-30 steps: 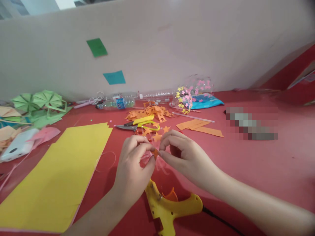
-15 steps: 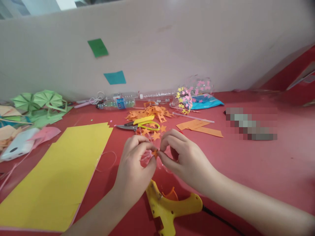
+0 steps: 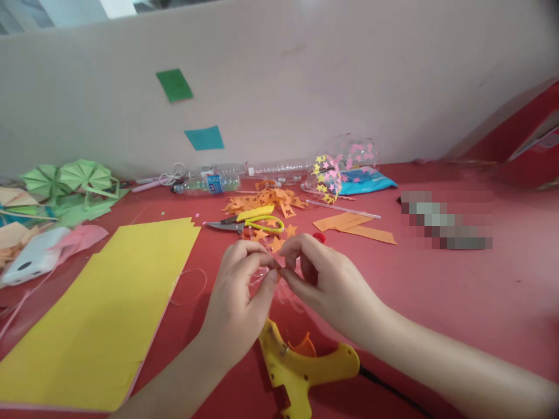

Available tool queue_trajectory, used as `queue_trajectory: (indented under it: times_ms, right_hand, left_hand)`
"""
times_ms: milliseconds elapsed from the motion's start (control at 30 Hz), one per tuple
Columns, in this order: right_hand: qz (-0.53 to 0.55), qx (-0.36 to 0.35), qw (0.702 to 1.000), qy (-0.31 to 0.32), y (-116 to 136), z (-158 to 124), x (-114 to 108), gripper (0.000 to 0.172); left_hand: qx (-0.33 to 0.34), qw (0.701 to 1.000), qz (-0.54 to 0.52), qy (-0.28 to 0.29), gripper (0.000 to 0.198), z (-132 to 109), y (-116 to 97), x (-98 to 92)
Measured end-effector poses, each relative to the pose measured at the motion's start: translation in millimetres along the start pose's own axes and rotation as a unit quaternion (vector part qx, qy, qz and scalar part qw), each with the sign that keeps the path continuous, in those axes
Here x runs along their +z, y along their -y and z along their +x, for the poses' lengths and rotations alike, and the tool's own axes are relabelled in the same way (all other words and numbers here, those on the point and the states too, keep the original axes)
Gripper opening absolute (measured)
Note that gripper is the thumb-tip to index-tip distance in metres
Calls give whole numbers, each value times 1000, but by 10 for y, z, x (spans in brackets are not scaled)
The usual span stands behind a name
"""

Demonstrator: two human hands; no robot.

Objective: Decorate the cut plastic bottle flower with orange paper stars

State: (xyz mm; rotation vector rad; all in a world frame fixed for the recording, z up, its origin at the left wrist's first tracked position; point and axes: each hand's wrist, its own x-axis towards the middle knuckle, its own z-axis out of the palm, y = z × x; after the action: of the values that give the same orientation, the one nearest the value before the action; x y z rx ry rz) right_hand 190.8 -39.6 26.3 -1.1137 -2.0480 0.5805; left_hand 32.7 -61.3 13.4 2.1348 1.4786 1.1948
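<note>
My left hand point(image 3: 244, 285) and my right hand point(image 3: 317, 270) meet fingertip to fingertip over the middle of the table. Both are closed in a pinch on one small orange paper star point(image 3: 279, 274), mostly covered by the fingers. Beneath them lies a clear plastic piece point(image 3: 290, 297), partly hidden, with orange paper stars point(image 3: 276, 244) at its far side. A yellow hot glue gun point(image 3: 301, 366) rests on the table just below my hands. Yellow-handled scissors point(image 3: 244, 225) and a yellow box cutter point(image 3: 255, 213) lie beyond my left hand.
Yellow paper sheets point(image 3: 96, 314) cover the left side. Orange scraps point(image 3: 266, 201), a labelled bottle point(image 3: 213, 182) and a star-covered plastic piece point(image 3: 327, 177) lie toward the wall. Orange strips point(image 3: 353, 224) sit to the right. A black cord point(image 3: 393, 391) trails from the glue gun.
Both hands have stayed nearly in place. The star between my fingertips has turned and shows less. My right hand has dipped slightly, and a red round thing behind it shows more.
</note>
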Motion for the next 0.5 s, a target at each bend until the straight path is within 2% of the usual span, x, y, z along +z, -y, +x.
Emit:
queue_trajectory:
  times_ms: [267,500]
  right_hand:
    - [6,-8,1000,-9,5,-4,4,11]
    - [9,-25,1000,-16,-8,-10,14,12]
  left_hand:
    - [-9,1000,21,8,12,9,-9,-6]
    - [-26,999,-8,17,13,19,-6,-14]
